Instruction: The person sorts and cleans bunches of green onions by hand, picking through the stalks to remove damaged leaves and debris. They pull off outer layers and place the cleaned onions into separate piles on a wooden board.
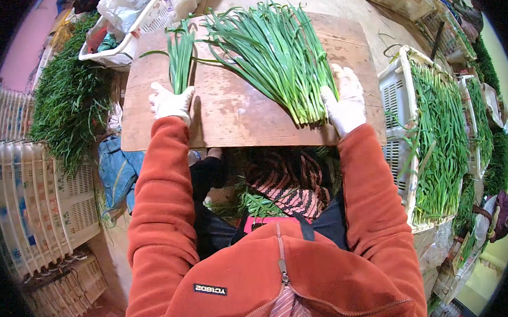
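Note:
My left hand (171, 104), in a white glove, is around the lower end of a small bunch of garlic chives (181, 61). The leaf tips of that bunch point toward the far edge of a worn wooden board (234, 110). A larger, fanned pile of garlic chives (275, 62) lies on the board's right half, pale stem ends toward me. At the pile's right edge is my right hand (346, 102), also white-gloved, thumb against the outer stalks and fingers spread to the right. Whether it grips any stalks cannot be made out.
To the right stands a white plastic crate (411, 150) packed with chives (438, 140). At far left, stacked crates (40, 191) stand below a heap of greens (69, 95). Another white crate (119, 47) holding plastic bags touches the board's far left corner. Patterned cloth (290, 186) lies below the board.

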{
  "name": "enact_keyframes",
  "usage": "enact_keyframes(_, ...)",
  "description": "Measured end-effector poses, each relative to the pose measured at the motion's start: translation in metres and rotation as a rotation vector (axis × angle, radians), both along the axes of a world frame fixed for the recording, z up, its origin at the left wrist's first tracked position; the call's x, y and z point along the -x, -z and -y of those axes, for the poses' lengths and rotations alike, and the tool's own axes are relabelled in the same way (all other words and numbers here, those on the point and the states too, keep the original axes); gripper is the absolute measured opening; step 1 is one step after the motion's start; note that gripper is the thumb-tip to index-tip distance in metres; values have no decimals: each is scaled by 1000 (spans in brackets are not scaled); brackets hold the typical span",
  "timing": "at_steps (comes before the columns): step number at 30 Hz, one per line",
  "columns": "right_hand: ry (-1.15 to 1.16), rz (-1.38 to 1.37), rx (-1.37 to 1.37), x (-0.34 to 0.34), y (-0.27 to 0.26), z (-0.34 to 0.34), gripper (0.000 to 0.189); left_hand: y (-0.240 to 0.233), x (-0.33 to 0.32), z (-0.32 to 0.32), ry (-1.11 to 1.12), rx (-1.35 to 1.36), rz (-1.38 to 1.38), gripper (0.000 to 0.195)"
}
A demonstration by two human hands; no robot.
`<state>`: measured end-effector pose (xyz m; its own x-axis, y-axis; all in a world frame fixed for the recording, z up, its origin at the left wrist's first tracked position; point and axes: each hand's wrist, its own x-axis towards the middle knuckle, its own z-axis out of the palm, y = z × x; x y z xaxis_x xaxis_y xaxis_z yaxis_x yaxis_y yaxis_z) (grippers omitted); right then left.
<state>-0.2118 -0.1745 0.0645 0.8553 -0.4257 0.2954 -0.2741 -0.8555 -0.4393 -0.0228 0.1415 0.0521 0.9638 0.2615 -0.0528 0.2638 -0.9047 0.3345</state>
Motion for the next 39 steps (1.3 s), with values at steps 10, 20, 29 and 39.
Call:
enact_keyframes(10, -111, 37, -95, 5, -5, -39, 19, -42, 123, 50, 499, 1082, -17, 25)
enact_keyframes(20, -235, -154, -154, 7, 3, -62, 17, -35, 136, 89, 242, 1310, -603, 22)
enact_keyframes(29, -393, -244, -361, 23, -14, -90, 16, -18, 132, 83, 303, 1288, -609, 20)
enact_keyframes(39, -667, -793, -238, 51, -1, -93, 19, -19, 107, 65, 301, 1198, -308, 13)
